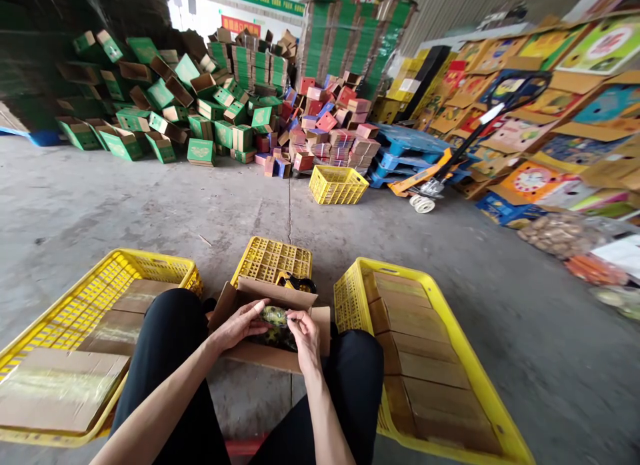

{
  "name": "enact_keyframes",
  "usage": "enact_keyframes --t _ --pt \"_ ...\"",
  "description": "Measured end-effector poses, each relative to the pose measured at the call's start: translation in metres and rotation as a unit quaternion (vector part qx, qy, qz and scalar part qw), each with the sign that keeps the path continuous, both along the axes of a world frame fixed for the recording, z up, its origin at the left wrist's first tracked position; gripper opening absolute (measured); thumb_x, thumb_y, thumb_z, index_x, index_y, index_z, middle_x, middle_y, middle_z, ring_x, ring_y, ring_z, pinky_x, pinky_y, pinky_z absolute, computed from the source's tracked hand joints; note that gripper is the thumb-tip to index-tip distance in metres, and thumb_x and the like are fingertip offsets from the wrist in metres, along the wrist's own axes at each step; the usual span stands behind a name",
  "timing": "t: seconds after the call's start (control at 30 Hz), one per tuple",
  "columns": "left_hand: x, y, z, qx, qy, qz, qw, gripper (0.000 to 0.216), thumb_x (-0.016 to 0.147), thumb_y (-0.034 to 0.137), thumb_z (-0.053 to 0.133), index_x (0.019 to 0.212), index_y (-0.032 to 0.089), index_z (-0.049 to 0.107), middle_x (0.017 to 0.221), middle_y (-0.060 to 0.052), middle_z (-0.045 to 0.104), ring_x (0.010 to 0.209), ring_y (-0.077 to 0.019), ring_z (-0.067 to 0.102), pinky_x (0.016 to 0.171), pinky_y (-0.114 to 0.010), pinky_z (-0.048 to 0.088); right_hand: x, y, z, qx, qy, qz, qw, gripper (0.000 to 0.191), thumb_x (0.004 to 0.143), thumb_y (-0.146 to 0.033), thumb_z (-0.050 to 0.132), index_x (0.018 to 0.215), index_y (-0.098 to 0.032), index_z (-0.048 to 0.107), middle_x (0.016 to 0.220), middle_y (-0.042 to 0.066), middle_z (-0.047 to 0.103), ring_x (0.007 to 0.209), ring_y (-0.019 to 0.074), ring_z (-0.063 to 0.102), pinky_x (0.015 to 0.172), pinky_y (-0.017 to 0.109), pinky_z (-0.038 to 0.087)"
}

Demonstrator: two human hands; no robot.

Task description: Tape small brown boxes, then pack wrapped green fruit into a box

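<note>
Over an open cardboard box point(265, 365) between my knees, I hold a shiny, elongated bundle point(275, 316), mottled dark green and yellow. Its kind is not clear. My left hand point(244, 326) grips its left end with thumb and fingers. My right hand point(304, 333) pinches the other end. Similar dark and yellow items point(280, 338) lie inside the box, partly hidden by my hands. Just behind the box, a yellow-and-black tape dispenser point(295, 280) rests on an upturned yellow crate point(273, 255).
Flanking my legs are a left yellow crate point(65, 302) and a right yellow crate point(480, 378) holding closed cardboard boxes. Another yellow crate point(339, 186) stands farther off. Green cartons point(123, 144), blue pallets point(407, 142), a pallet jack point(445, 165) and stacked fruit boxes point(540, 178) line the back.
</note>
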State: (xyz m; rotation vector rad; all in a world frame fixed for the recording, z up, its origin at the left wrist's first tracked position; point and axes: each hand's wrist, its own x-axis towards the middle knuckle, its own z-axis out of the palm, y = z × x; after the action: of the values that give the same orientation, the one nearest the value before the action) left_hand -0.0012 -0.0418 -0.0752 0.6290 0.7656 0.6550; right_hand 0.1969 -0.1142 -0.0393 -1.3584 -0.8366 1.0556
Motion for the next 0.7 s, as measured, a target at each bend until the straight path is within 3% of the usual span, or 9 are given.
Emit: enact_keyframes --t 0.2,0.3,0.43,0.53,0.63,0.7 --pt "0.001 0.001 0.002 0.036 0.003 0.027 0.999 0.056 0.073 0.039 0.096 0.12 0.018 0.075 0.122 -0.012 0.076 0.1 -0.0225 0.075 0.09 -0.032 0.06 0.0 0.0 -0.002 0.005 -0.02 0.009 1.0 0.02 0.072 -0.042 0.081 0.078 -0.025 0.075 0.129 0.01 0.074 0.125 0.0331 0.064 0.1 0.041 0.053" --pt "0.001 0.002 0.002 0.051 -0.004 0.042 0.998 0.059 0.07 0.035 0.098 0.121 0.018 0.075 0.119 -0.012 0.076 0.104 -0.0231 0.074 0.091 -0.032 0.059 0.0 0.002 -0.007 -0.003 0.025 0.009 1.0 0.02 0.073 -0.043 0.08 0.081 -0.025 0.076 0.139 0.009 0.069 0.132 0.0331 0.06 0.105 0.043 0.052" --pt "0.0 0.001 0.004 0.064 -0.008 0.052 0.997 0.069 0.068 0.032 0.099 0.13 0.02 0.071 0.124 -0.012 0.075 0.109 -0.0258 0.073 0.095 -0.035 0.058 0.0 0.002 -0.01 -0.028 0.12 -0.021 0.992 0.038 0.077 -0.056 0.077 0.101 -0.027 0.078 0.139 0.009 0.069 0.129 0.0326 0.063 0.101 0.047 0.056" --pt "0.0 0.001 0.006 0.07 -0.022 0.043 0.996 0.088 0.067 0.029 0.099 0.146 0.025 0.06 0.133 -0.011 0.071 0.115 -0.0277 0.072 0.095 -0.035 0.057 -0.001 0.001 -0.011 -0.049 0.13 -0.033 0.99 0.055 0.073 -0.06 0.083 0.117 -0.029 0.075 0.136 0.01 0.07 0.128 0.0328 0.064 0.094 0.047 0.061" --pt "0.001 0.0 0.006 0.078 -0.042 0.026 0.996 0.108 0.065 0.026 0.1 0.159 0.03 0.045 0.133 -0.011 0.071 0.114 -0.0277 0.072 0.094 -0.035 0.057 0.0 0.0 -0.012 -0.06 0.108 -0.01 0.992 0.062 0.067 -0.058 0.09 0.118 -0.026 0.075 0.128 0.012 0.074 0.118 0.0325 0.069 0.089 0.045 0.062" --pt "0.003 0.0 0.005 0.079 -0.046 0.022 0.996 0.109 0.064 0.026 0.1 0.159 0.03 0.046 0.133 -0.01 0.071 0.115 -0.0276 0.071 0.094 -0.034 0.057 0.001 0.0 -0.014 -0.06 0.094 0.001 0.994 0.061 0.065 -0.058 0.091 0.114 -0.024 0.077 0.12 0.011 0.077 0.107 0.0313 0.074 0.086 0.044 0.063"
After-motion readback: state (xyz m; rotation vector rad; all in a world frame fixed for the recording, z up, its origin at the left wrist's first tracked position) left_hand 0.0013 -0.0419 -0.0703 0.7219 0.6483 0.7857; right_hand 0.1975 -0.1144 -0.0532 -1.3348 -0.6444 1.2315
